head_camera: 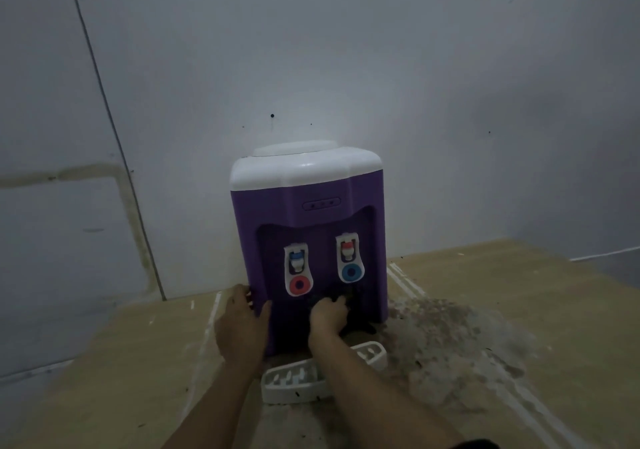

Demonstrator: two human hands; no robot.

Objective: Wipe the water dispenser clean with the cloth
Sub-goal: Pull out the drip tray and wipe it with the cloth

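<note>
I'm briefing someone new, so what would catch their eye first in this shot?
The purple water dispenser with its white top stands against the wall, centre frame. The left hand steadies its lower left side while the right hand presses a dark cloth into the recess under the taps. A white drip tray lies loose in front.

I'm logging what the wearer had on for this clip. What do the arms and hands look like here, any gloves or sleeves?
Both hands are bare: no gloves on the left hand or right hand. The forearms are uncovered too. A dark edge, perhaps a sleeve, shows at the bottom by the right arm. I see no watch or rings.
</note>
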